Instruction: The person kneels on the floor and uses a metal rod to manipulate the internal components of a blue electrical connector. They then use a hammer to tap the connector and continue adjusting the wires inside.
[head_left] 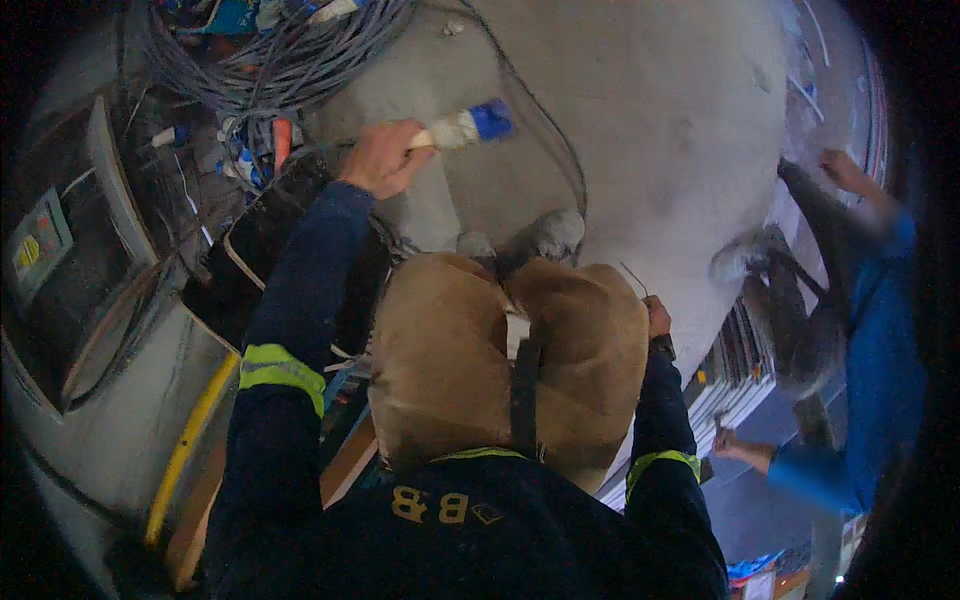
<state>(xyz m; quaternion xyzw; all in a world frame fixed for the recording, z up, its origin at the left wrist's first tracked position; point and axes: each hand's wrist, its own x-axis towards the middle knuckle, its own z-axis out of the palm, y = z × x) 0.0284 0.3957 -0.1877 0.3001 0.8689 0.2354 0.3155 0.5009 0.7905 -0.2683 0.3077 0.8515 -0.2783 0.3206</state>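
Observation:
My left hand (383, 160) is closed around the white body of an industrial plug connector (458, 130). Its blue end points to the right, over the grey floor. Beside my right knee, my right hand (657, 316) is closed on a thin rod (633, 278), perhaps a screwdriver shaft, which sticks out forward and to the left. Any handle is hidden in the fist. My knees, in tan trousers (440, 350), are bent between the two hands.
A thick coil of grey cable (290, 75) lies at the upper left. Below it are more connectors (250, 160) and an open black case (285, 240). A dark cable (545, 120) crosses the floor. Another person (885, 350) in blue is close on the right, beside stacked panels (735, 365).

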